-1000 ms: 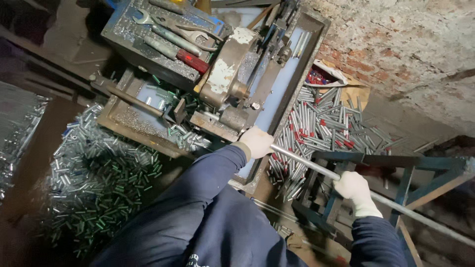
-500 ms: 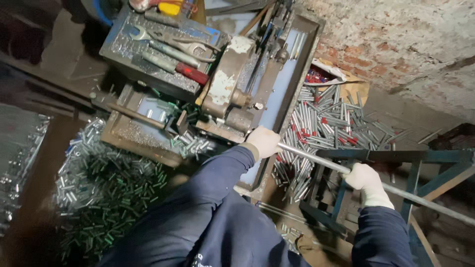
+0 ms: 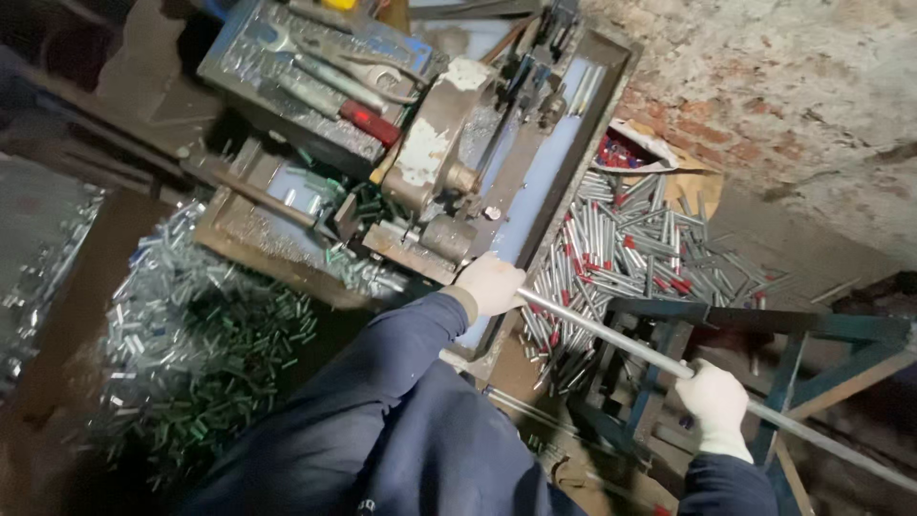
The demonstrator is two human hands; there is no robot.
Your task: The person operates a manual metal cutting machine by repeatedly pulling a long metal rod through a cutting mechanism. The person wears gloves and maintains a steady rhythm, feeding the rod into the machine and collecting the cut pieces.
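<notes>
A long thin metal tube (image 3: 611, 333) runs from the lower right toward a worn cutting machine (image 3: 449, 172) at the centre. My left hand (image 3: 489, 285), in a pale glove, grips the tube's end right beside the machine. Further back along the tube, my right hand (image 3: 714, 399), gloved too, is closed around it above a dark green metal stand (image 3: 764, 320). Both sleeves are dark blue.
A heap of short cut tube pieces (image 3: 191, 334) lies at the left below the machine. Longer cut tubes, some with red ends (image 3: 630, 248), pile up at the right. A tray of wrenches and tools (image 3: 315, 67) sits at the top. A brick wall (image 3: 764, 96) stands at the right.
Both hands have stayed closed on the tube and kept their spacing. The view has shifted slightly, so the right hand sits a little lower and further right in the picture.
</notes>
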